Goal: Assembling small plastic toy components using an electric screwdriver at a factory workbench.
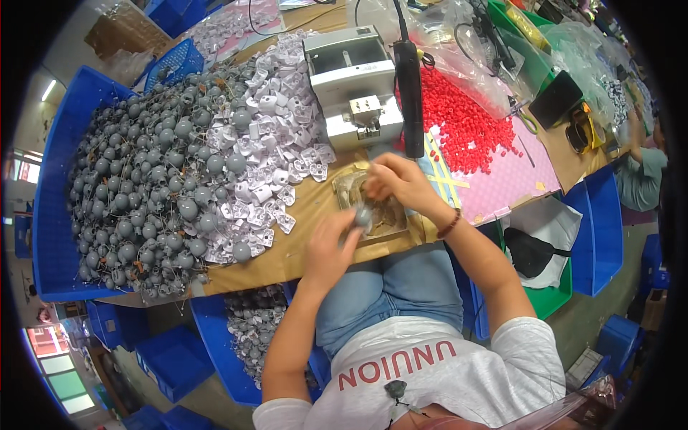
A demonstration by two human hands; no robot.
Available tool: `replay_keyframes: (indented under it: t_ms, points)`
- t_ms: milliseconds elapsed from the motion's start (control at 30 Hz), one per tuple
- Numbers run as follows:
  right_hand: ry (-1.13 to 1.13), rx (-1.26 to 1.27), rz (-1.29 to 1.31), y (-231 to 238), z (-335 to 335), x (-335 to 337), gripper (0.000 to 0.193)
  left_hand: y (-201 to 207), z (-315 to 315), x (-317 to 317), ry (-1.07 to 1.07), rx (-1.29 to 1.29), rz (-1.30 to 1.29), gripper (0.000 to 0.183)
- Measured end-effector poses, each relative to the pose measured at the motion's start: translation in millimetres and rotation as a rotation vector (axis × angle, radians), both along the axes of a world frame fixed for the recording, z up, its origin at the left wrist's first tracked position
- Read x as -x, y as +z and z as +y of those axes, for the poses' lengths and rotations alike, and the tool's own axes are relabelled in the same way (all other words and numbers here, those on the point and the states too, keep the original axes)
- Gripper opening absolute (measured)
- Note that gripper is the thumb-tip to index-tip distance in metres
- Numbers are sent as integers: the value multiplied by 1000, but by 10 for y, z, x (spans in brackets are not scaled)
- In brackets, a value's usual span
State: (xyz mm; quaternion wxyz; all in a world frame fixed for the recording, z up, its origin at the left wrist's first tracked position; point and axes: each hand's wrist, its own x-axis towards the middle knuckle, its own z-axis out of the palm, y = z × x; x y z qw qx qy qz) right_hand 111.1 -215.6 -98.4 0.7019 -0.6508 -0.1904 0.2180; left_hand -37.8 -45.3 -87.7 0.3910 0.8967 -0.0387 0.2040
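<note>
My left hand (331, 247) pinches a grey ball-shaped part (363, 216), slightly blurred, between thumb and fingers. It is held over a shallow square tray (393, 235) at the table's front edge. Just above and to the right, my right hand (403, 185) is closed with its fingers curled together; whatever is between the fingertips is too small or hidden to make out. Behind the hands stands a white and grey bench machine (358, 107) with a metal fixture at its front. A black stick-shaped tool (410, 100) hangs upright beside it on a cord.
Grey ball parts (143, 165) heap up at the left against a blue bin (54, 215). White plastic pieces (272, 143) lie between them and the machine. Small red parts (466, 129) spread to the right, near scissors (529, 122) and a black phone (555, 100). Another person (641, 175) sits far right.
</note>
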Motion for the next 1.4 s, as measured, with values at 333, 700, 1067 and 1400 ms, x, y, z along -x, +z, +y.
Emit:
replay_keyframes:
  t_ms: [333, 700, 1067, 1400]
  points:
    - [-223, 762, -1061, -146, -1085, -485, 13, 676, 1166, 1237, -261, -237, 1060, 26]
    - [-154, 805, -1193, -313, -903, -668, 11, -305, 541, -924, 179, -659, 109, 23]
    - [-105, 255, -470, -222, -984, -418, 21, -192, 499, -119, -20, -460, 167, 26]
    - [12, 182, -689, 7, -438, -28, 17, -15, 1, -516, -246, -181, 112, 21]
